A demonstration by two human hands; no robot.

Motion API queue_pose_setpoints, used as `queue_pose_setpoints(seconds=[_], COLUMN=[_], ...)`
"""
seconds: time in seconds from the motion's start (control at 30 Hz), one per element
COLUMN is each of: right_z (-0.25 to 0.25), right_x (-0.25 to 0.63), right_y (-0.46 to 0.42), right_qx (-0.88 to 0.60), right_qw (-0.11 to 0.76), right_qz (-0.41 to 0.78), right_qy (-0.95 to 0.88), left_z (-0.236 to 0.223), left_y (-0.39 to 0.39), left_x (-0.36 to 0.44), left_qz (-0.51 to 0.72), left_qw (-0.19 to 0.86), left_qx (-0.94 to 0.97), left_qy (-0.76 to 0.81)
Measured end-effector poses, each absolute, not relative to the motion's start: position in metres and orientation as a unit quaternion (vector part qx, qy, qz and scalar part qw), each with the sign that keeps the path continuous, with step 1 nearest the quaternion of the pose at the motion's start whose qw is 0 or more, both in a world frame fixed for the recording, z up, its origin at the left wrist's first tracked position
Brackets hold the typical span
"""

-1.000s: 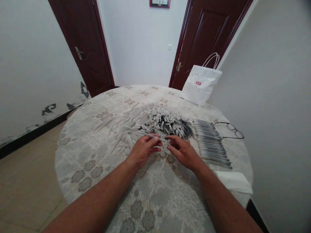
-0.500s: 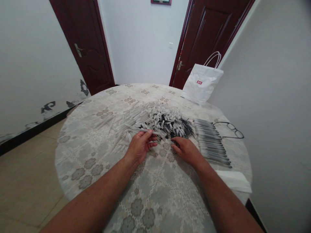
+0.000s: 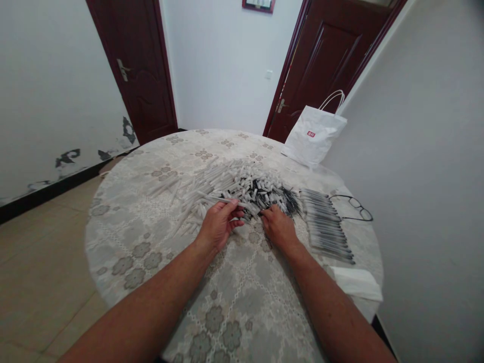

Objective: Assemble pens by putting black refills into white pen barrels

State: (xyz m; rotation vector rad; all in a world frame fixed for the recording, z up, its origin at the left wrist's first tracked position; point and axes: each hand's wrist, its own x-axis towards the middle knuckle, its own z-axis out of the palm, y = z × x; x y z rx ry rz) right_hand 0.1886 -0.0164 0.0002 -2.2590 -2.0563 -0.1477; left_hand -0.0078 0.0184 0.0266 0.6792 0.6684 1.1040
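A heap of loose pen parts (image 3: 242, 189), white barrels, small caps and thin black refills, lies in the middle of a round table (image 3: 159, 237) under a patterned cloth. My left hand (image 3: 221, 224) is closed on a white pen barrel (image 3: 212, 197) that sticks out to the left over the heap's near edge. My right hand (image 3: 278, 227) reaches into the dark refills at the front of the heap, its fingertips curled down and hidden among the parts. A neat row of assembled pens (image 3: 327, 227) lies just right of that hand.
A pair of glasses (image 3: 355, 207) rests right of the pen row. A white paper bag (image 3: 313, 136) stands at the table's far right edge against the wall. A folded white tissue (image 3: 355, 282) hangs at the near right rim. Two dark doors stand behind.
My right hand moved forward from the bare cloth into the dark refills. My left hand kept hold of the barrel and shifted slightly forward.
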Motion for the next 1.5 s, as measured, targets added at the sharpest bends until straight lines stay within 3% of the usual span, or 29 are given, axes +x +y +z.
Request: queue_pose_setpoints(seconds=[0.43,0.57,0.73,0.87,1.03,1.27,1.5], right_z=[-0.001,0.003,0.011,0.016,0.021,0.012,0.011], right_x=[0.194,0.194,0.189,0.177,0.172,0.176,0.177], right_y=[-0.021,-0.028,-0.046,-0.052,-0.051,-0.051,-0.050], right_qx=[-0.710,-0.675,-0.617,-0.580,-0.539,-0.554,-0.559], right_qw=[0.087,0.220,0.368,0.401,0.439,0.517,0.525], right_qz=[-0.048,-0.024,0.107,0.177,0.173,0.279,0.264], right_qy=[-0.698,-0.704,-0.687,-0.686,-0.698,-0.591,-0.586], left_z=[0.029,0.028,0.026,0.025,0.025,0.022,0.021], left_y=[0.016,0.016,0.014,0.012,0.010,0.010,0.010], left_x=[-0.007,-0.008,-0.007,-0.005,-0.004,-0.002,-0.001], left_qz=[0.480,0.468,0.445,0.426,0.417,0.412,0.406], left_qw=[0.759,0.763,0.769,0.776,0.775,0.775,0.775], left_qx=[0.316,0.324,0.350,0.367,0.373,0.370,0.381], left_qy=[0.306,0.307,0.296,0.286,0.295,0.304,0.301])
